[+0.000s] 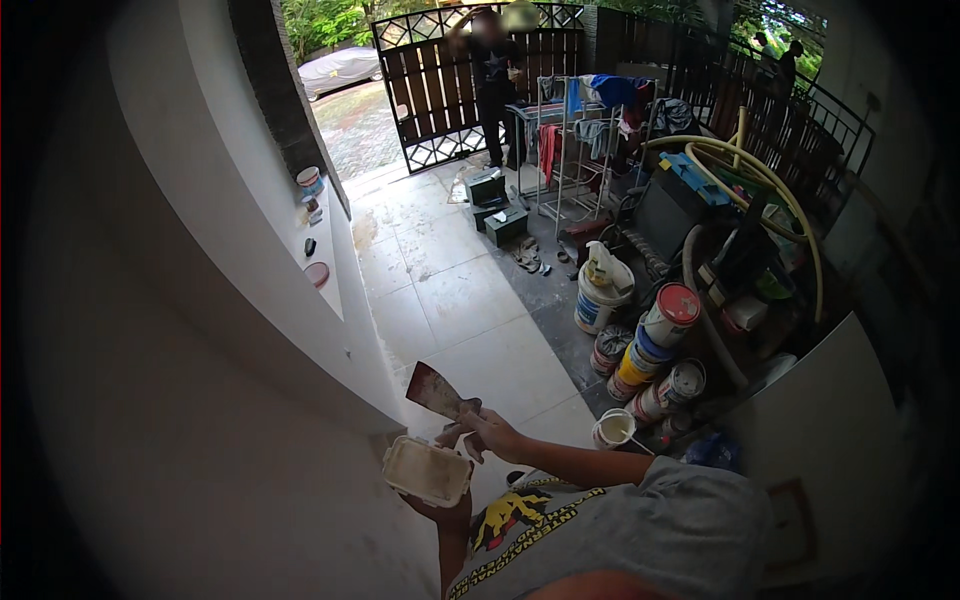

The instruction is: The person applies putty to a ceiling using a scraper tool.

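My left hand (438, 508) holds a cream rectangular plastic container (428, 470) from below, next to the white wall. Side tabs stick out from its rim, and the inside looks whitish; how much is in it I cannot tell. Just above it, my right hand (488, 432) is closed round the handle of a wide putty knife (437, 390). The stained, dull blade points up and to the left, apart from the container. The fingers hide most of the handle.
A ledge on the left wall carries a small tub (309, 180) and a reddish round lid (317, 275). On the right stand several paint buckets (672, 312), a clothes rack (575, 150) and a coiled yellow hose (805, 215). Another person (492, 80) stands by the gate (425, 100).
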The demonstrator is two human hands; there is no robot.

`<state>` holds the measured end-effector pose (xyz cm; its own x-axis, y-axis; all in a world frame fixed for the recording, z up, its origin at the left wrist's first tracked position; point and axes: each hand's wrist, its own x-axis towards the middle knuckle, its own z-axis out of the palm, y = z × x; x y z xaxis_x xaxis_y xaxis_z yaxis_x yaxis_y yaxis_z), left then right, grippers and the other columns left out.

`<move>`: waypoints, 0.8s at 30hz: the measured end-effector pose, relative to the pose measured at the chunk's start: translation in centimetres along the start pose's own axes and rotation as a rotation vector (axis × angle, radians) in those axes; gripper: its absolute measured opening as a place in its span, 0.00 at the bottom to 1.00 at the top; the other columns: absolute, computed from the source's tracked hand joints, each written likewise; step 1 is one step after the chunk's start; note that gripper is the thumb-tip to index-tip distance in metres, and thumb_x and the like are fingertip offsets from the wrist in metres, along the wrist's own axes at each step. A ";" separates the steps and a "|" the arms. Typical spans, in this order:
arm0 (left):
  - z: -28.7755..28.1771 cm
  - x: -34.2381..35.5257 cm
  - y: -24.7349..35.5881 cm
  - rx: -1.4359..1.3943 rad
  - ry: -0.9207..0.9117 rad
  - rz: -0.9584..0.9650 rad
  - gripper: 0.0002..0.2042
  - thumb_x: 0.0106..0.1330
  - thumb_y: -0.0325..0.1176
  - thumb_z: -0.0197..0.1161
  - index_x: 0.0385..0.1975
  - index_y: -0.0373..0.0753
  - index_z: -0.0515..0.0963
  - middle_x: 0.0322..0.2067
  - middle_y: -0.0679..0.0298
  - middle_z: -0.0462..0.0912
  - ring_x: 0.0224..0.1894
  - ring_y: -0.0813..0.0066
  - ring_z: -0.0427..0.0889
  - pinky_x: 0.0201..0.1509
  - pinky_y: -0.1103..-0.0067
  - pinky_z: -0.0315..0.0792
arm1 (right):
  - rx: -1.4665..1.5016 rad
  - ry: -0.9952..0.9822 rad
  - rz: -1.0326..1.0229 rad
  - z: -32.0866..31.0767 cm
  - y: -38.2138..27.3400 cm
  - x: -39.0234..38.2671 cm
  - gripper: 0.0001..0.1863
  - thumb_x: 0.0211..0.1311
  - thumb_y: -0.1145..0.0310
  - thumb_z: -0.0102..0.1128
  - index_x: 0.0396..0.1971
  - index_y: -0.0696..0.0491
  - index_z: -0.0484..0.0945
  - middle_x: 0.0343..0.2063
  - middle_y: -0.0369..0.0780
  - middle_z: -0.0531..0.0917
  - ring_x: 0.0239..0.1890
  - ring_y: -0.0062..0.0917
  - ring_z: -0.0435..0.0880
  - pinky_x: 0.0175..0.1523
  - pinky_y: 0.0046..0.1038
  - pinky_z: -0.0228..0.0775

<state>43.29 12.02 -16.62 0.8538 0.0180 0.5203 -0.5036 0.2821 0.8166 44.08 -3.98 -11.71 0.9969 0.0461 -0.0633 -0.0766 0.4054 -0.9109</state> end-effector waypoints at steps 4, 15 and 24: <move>-0.8 1.2 1.7 0.043 -0.094 0.011 0.51 0.44 0.25 0.79 0.67 0.39 0.51 0.57 0.52 0.70 0.56 0.62 0.77 0.57 0.68 0.77 | 0.072 0.016 0.001 0.7 -1.1 -1.8 0.23 0.79 0.51 0.32 0.50 0.58 0.65 0.45 0.52 0.84 0.16 0.24 0.77 0.20 0.24 0.72; -5.5 -2.0 8.2 0.129 -0.257 -0.093 0.34 0.67 0.58 0.55 0.65 0.42 0.59 0.57 0.55 0.70 0.54 0.61 0.78 0.54 0.66 0.79 | 0.096 0.110 -0.022 7.1 2.5 -8.1 0.23 0.78 0.58 0.35 0.61 0.59 0.62 0.52 0.47 0.80 0.15 0.20 0.74 0.19 0.21 0.70; -8.7 -3.4 11.8 0.093 -0.333 0.049 0.34 0.61 0.37 0.68 0.63 0.39 0.56 0.57 0.54 0.70 0.56 0.63 0.77 0.56 0.65 0.78 | -0.046 0.267 -0.129 10.1 3.0 -12.1 0.23 0.79 0.59 0.34 0.63 0.58 0.65 0.57 0.44 0.79 0.12 0.14 0.68 0.18 0.16 0.66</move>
<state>35.63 23.67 -10.92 0.7461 -0.2892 0.5998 -0.5657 0.1999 0.8000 31.65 5.88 -9.51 0.9680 -0.2468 -0.0455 0.0453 0.3504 -0.9355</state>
